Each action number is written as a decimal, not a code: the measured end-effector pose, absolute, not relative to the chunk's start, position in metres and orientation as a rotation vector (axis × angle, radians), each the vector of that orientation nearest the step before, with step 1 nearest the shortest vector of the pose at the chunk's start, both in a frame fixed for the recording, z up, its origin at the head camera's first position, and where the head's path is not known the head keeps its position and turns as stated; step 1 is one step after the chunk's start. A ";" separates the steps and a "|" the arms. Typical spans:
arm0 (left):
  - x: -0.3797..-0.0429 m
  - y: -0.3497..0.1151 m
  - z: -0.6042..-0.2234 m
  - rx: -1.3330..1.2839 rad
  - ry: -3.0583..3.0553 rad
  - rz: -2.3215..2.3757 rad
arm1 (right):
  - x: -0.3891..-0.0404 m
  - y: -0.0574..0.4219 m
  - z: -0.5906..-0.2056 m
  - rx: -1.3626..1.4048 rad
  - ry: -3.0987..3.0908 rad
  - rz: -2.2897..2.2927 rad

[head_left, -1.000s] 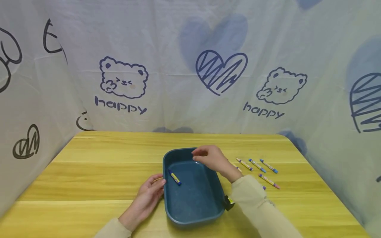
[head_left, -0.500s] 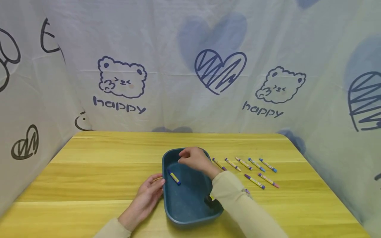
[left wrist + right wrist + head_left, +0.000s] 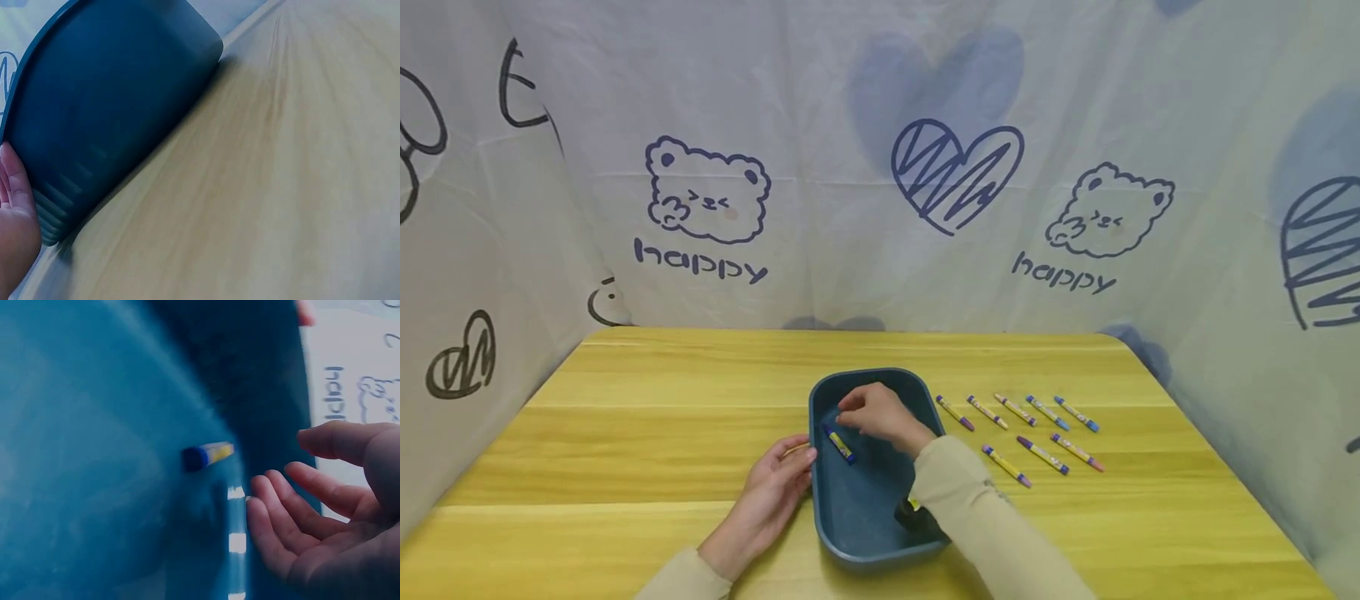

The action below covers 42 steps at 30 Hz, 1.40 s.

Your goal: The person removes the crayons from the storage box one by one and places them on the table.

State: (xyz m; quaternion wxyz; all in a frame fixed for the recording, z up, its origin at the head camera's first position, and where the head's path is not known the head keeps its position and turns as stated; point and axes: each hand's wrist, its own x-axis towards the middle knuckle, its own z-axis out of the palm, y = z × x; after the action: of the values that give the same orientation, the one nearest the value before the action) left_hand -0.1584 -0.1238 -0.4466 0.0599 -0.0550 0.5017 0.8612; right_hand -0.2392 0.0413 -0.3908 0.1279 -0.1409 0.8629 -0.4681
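A dark blue rectangular bin [image 3: 880, 546] stands on the table. One crayon with a yellow wrapper and blue ends [image 3: 839, 446] lies inside it, close to the left wall. My left hand [image 3: 775, 483] touches the outside of that wall, its fingertips right at the side. My right hand [image 3: 880, 417] hangs over the bin's far half, just beyond the crayon. In the right wrist view, thumb and fingers [image 3: 337, 490] are spread apart with nothing between them, and the crayon's blue end points toward the camera.
Several crayons [image 3: 1017, 410] with yellow wrappers lie in two rows on the wooden table [image 3: 662, 400], right of the bin. A printed white cloth [image 3: 820, 250] hangs behind the table and along both sides.
My right hand has moved left and lower into the bin, from its far right rim toward the crayon. More crayons show on the right. My left hand stays put.
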 end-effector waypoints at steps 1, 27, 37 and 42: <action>-0.159 -0.123 -0.447 -0.169 1.521 2.611 | -0.240 0.041 -0.392 -0.411 2.512 -1.363; -0.158 -0.122 -0.446 -0.151 1.498 2.618 | -0.239 0.034 -0.411 -0.515 2.718 -1.141; -0.157 -0.121 -0.447 -0.120 1.511 2.642 | -0.239 0.033 -0.412 -0.579 2.703 -1.088; -0.158 -0.120 -0.448 -0.125 1.503 2.653 | -0.239 0.034 -0.411 -0.573 2.731 -1.076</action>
State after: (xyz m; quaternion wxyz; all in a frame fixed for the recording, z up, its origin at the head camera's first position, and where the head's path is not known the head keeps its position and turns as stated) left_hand -0.1579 -0.1201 -0.4479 0.0451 -0.0409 0.4921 0.8684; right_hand -0.2390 0.0336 -0.4106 0.0754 -0.1912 0.9106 -0.3586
